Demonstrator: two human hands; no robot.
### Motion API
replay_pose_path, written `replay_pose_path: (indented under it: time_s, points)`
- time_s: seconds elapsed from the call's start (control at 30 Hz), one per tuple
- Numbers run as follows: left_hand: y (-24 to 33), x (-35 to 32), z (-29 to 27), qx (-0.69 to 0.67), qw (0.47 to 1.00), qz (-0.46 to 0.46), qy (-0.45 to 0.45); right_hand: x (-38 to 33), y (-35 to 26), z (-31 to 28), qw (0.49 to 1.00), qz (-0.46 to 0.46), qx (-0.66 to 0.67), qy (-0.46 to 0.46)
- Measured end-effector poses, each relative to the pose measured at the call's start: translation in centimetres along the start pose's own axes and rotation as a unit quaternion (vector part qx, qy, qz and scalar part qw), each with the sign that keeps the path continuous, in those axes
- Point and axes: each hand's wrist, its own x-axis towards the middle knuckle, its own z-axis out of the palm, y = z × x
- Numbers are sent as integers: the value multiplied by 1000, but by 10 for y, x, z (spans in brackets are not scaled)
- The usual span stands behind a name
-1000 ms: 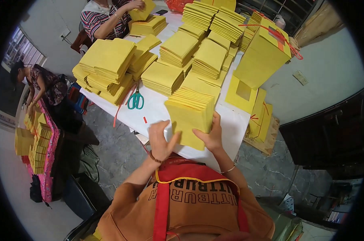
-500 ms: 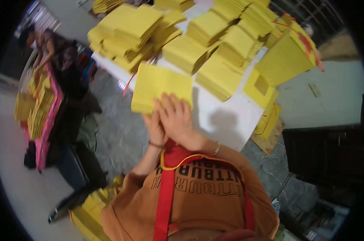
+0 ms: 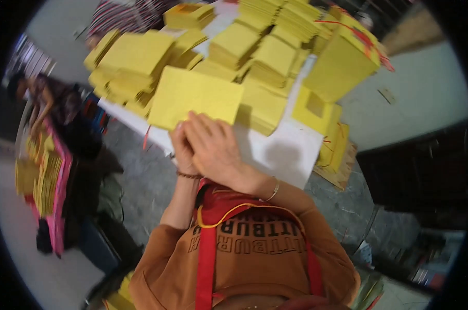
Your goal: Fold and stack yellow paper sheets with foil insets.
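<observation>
At the near edge of the table I hold a flat yellow paper bundle [image 3: 198,95] in front of my body. My left hand [image 3: 184,150] grips its near edge from below, most of its fingers hidden. Partly overlapping that hand, my right hand [image 3: 213,144] presses on the same edge, fingers close together and bent over it. The bundle's broad face is turned up toward me; how many layers it has cannot be told from here. Just beyond it lie stacks of yellow folded paper [image 3: 273,59] and a heaped pile [image 3: 133,54] to its left.
The white table [image 3: 309,142] carries the stacks. At its right stands an upright yellow box [image 3: 342,62] with red cords. Another person [image 3: 63,103] works at a pink-covered table [image 3: 63,170] on the left. Striped clothing [image 3: 125,18] shows at the far edge. A dark cabinet [image 3: 412,170] is at right.
The view has shifted, and my hands with the yellow bundle sit slightly further left. The bundle's upper face now shows broader and its near side edge shows less. Both hands keep their hold.
</observation>
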Motion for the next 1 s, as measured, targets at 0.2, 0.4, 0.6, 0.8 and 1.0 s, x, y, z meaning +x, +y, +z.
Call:
replay_pose_path:
  time_s: [0.2,0.4,0.6,0.8,1.0]
  points:
    - [-5,59,75,83,996,41,-5,29,40,-140,873,59,484,8]
    - [11,211,75,5,998,-61,10,59,44,-204,861,4,509,2]
    - [-45,326,101,1,997,-65,-48,78,46,-186,798,16,583,152]
    - [-117,399,101,-37,994,-99,0,106,48,-167,732,5,621,282]
    - [-162,427,78,-68,989,-127,32,121,87,-155,754,-12,626,200]
